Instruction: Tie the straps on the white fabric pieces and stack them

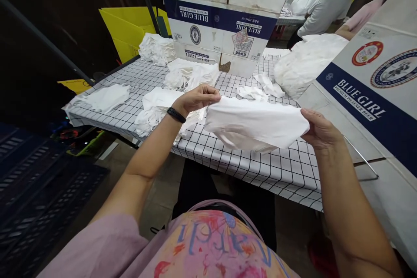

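A pair of white underpants [254,122] is stretched between my two hands above the table, its wavy waistband edge uppermost. My left hand [200,97], with a black band at the wrist, pinches one upper corner. At the opposite corner my right hand [321,128] grips the cloth between thumb and fingers. Behind the left wrist lies a pile of white garments [158,106], partly covered by that hand. Beyond the stretched cloth, a few loose white pieces [252,92] lie crumpled on the checked tablecloth [228,156].
More white stacks [192,74] stand toward the back, and a flat white bundle [109,97] lies at the left end. Printed cardboard [218,21] rises behind the table; another carton [368,82] stands close on the right. A large white heap [309,58] and a person [325,13] are beyond.
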Available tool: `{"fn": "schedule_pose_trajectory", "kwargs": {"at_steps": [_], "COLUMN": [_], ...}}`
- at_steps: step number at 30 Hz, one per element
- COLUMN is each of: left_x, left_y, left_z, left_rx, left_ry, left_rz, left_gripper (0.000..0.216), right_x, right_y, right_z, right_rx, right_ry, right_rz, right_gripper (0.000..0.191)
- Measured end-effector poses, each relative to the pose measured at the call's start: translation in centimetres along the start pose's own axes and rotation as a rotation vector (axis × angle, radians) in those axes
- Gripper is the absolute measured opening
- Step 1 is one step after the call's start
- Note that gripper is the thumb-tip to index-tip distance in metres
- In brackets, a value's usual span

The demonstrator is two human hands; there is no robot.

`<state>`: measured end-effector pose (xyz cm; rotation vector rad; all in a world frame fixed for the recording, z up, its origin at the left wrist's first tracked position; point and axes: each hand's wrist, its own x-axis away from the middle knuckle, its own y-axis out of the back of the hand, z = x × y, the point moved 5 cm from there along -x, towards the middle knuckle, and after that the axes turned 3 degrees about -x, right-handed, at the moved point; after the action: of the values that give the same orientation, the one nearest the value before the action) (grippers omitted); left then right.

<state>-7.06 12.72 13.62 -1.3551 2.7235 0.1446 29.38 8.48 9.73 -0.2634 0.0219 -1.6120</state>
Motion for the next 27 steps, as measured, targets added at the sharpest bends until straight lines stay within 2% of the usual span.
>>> {"fn": "schedule_pose_trajectory", "kwargs": {"at_steps": [6,10,13,16,19,22,24,27], "left_x": [-0.7,-1.8,-2.2,-1.2,0.5,1.7,1.7,0.5], "left_y": [0.2,0.0,-0.3,-2.6,-6.9,-10.9,-11.7,-9.9], "left_z": [0.7,2.7,5.3,7.7,9.8,10.6,10.6,11.0], "left_rx": [-0.068,-0.207,-0.477,-0.713,-0.655,-0.563,-0.587,-0.735], "left_ry": [0.029,0.057,0.092,0.078,0.085,0.051,0.02,0.051], "left_rz": [-0.016,-0.017,-0.195,-0.325,-0.251,-0.142,-0.161,-0.278], "left_gripper": [0.042,0.036,0.02,0.01,0.02,0.023,0.019,0.014], "right_x": [-0.4,-1.2,-1.5,-0.9,-0.1,0.4,0.5,0.5], "right_y": [0.2,0.2,0.4,0.6,0.8,0.8,0.7,0.7], "right_z": [-1.2,-3.4,-6.4,-9.4,-10.7,-10.9,-10.7,-10.3], "right_rx": [-0.007,0.086,0.289,0.376,0.315,0.262,0.26,0.281], "right_ry": [0.002,0.01,-0.018,-0.062,-0.07,-0.088,-0.097,-0.049], "right_rz": [0.036,0.09,0.054,0.014,-0.017,-0.032,-0.024,-0.014], "right_gripper": [0.039,0.042,0.041,0.039,0.039,0.04,0.041,0.04]}}
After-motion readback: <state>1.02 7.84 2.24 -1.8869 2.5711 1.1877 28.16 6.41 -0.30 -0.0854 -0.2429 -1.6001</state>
